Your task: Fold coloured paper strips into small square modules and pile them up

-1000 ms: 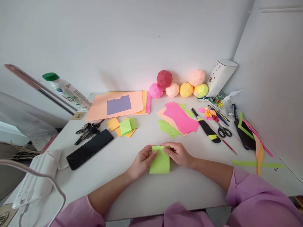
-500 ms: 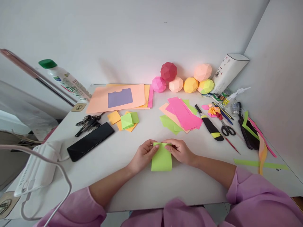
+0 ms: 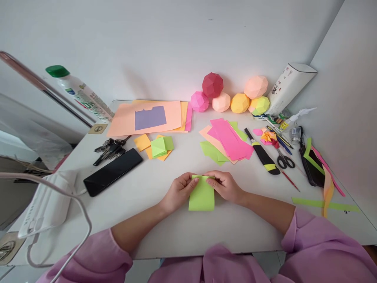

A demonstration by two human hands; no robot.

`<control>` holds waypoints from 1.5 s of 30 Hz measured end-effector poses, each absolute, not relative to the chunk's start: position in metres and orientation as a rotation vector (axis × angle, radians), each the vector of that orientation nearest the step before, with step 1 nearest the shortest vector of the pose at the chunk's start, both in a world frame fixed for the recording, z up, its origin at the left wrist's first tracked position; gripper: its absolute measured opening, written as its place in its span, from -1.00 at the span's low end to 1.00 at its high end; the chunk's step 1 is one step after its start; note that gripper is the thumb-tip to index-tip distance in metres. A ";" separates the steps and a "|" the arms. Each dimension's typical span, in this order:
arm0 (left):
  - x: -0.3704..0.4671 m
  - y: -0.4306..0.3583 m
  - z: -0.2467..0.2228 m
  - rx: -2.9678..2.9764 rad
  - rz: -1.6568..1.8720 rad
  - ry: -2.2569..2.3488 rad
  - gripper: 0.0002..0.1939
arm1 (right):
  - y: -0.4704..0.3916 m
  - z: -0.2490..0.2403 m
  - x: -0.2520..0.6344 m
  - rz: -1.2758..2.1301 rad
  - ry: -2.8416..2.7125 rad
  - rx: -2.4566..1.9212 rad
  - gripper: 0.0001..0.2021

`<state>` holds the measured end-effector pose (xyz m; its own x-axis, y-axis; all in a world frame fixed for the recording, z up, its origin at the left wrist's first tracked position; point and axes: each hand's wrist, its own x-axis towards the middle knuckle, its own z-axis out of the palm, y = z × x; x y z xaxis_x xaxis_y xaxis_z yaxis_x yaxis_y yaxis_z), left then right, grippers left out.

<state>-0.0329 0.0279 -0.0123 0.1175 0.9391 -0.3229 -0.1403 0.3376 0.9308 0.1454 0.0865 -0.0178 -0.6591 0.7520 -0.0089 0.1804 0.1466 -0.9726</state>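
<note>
A lime green sheet of paper is held just above the front middle of the white table. My left hand pinches its upper left corner, thumb on the near face and fingers behind. At the upper right corner my right hand grips it the same way. The paper hangs down toward me from both thumbs; whether it is folded along the top I cannot tell. Beyond my hands lies a pile of pink, peach and green paper pieces. To the left are small green paper squares on orange ones.
Left stand a phone, keys and a white power strip with a cable. Several faceted paper balls line the wall. Right are a utility knife, scissors and paper strips. Large sheets lie at back left.
The view has shifted slightly. Both hands keep the same pinch on the green paper, which has hardly moved.
</note>
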 end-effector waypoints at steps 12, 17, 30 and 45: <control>-0.034 0.027 -0.014 0.849 0.994 1.203 -0.70 | 0.086 -0.019 0.147 1.679 -1.826 -0.963 -0.77; -0.035 0.027 -0.016 0.852 0.995 1.203 -0.71 | 0.086 -0.018 0.147 1.699 -1.805 -0.955 -0.77; -0.036 0.027 -0.017 0.873 0.977 1.217 -0.71 | 0.085 -0.015 0.147 1.718 -1.790 -0.981 -0.75; -0.033 0.028 -0.013 0.856 0.980 1.216 -0.68 | 0.086 -0.016 0.147 1.687 -1.815 -0.942 -0.71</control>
<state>-0.0334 0.0278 -0.0131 0.0707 0.9347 -0.3482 -0.1410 0.3550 0.9242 0.1467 0.0856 -0.0160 -0.6445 0.7576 -0.1035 0.1583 -0.0002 -0.9874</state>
